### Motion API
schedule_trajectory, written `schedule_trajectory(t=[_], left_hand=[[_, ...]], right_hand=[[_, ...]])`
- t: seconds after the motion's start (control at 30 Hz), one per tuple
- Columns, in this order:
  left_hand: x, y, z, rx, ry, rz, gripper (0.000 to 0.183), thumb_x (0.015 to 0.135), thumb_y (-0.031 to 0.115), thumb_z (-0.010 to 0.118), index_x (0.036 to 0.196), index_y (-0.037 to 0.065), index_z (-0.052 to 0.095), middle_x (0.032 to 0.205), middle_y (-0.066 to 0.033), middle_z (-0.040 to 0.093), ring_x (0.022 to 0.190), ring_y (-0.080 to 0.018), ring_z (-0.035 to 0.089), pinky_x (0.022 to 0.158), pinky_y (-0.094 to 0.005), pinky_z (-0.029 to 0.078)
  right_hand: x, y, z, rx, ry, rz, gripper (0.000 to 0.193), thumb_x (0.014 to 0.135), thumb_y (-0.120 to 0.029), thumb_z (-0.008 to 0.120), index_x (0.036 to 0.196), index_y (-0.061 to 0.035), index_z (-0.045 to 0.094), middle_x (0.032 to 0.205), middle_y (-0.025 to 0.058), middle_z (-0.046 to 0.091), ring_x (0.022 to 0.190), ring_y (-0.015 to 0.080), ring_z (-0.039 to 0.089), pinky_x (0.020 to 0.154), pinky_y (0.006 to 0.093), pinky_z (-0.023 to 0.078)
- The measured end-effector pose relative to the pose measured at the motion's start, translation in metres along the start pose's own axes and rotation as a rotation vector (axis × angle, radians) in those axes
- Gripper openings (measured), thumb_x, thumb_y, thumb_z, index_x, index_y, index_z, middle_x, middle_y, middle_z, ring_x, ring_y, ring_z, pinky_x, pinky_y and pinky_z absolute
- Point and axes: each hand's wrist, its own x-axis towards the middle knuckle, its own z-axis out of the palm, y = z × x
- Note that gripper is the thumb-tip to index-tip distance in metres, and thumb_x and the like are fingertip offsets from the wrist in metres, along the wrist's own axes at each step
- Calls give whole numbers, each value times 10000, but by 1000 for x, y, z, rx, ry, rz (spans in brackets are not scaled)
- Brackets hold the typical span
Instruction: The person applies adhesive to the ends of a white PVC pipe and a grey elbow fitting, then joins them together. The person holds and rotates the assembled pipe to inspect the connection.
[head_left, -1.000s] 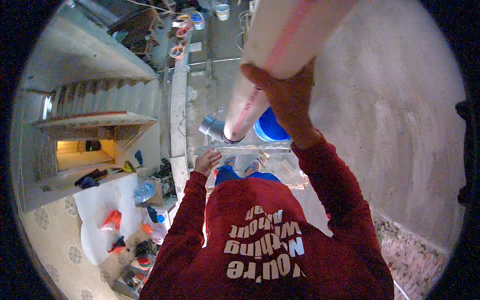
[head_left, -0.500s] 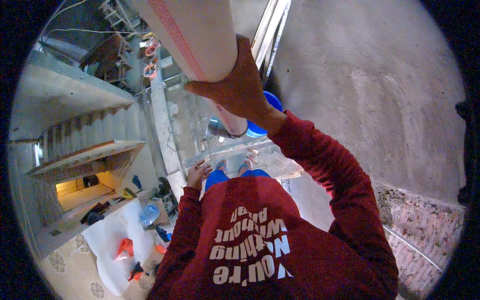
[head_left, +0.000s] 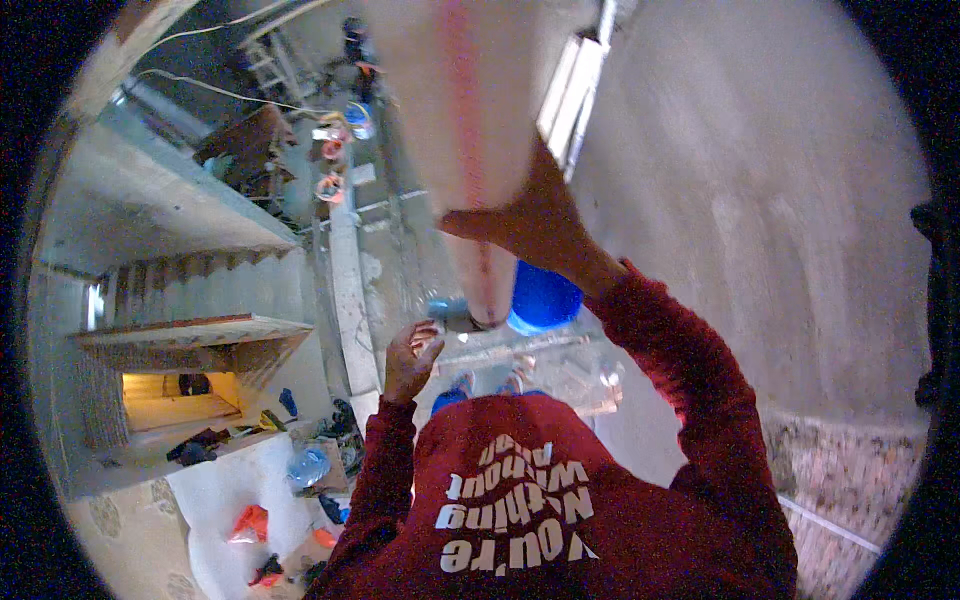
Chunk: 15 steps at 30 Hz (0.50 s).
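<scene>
A long, thick off-white plastic pipe (head_left: 470,130) with a red printed stripe runs down in front of me, its lower end close to the floor. Whether that end touches the floor I cannot tell. My right hand (head_left: 550,215) is wrapped round the pipe from the right, thumb across the near side; the far fingers are hidden behind it. Lower and to the left, my left hand (head_left: 413,355) is raised beside the pipe's lower part, loosely curled with the thumb apart and nothing visible in it. A round blue tub (head_left: 546,298) stands just right of the pipe's foot.
A rough plastered wall (head_left: 760,220) rises on the right. Light-coloured long strips (head_left: 575,90) lean behind the pipe. A narrow ledge (head_left: 350,290) runs along the left, with small orange containers (head_left: 330,187) farther off. A clear blue water bottle (head_left: 308,466) lies at lower left.
In the picture, the pipe and my right hand have shifted right and the pipe looks more upright. My left hand has risen toward the pipe. The whole view has shifted slightly.
</scene>
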Motion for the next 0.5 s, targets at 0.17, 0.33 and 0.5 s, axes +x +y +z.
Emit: schedule_trajectory(t=[0.17, 0.33, 0.5], left_hand=[[-16, 214, -83, 586, -111, 774, 254, 1031, 242, 518, 1103, 53, 670, 1003, -172, 686, 891, -398, 675, 820, -481, 529], [-21, 298, -65, 703, -525, 1111, 275, 1048, 242, 455, 1111, 63, 653, 1010, -105, 669, 910, -339, 672, 804, -459, 532], [-15, 302, -44, 694, -521, 1155, 282, 1044, 262, 475, 1119, 56, 653, 1011, -103, 676, 913, -327, 677, 813, -453, 538]], right_hand=[[-8, 37, -16, -226, 3, 321, 1183, 565, -452, 974, 1450, 57, 375, 1379, 277, 551, 1289, 398, 542, 1116, 466, 443], [-8, 59, -42, 71, 99, 295, 914, 672, -165, 927, 1414, 49, 438, 1349, 220, 569, 1206, 354, 569, 1053, 443, 489], [-3, 112, -51, 332, 382, 499, 876, 657, -29, 911, 1399, 51, 452, 1305, 195, 584, 1117, 336, 596, 994, 416, 522]])
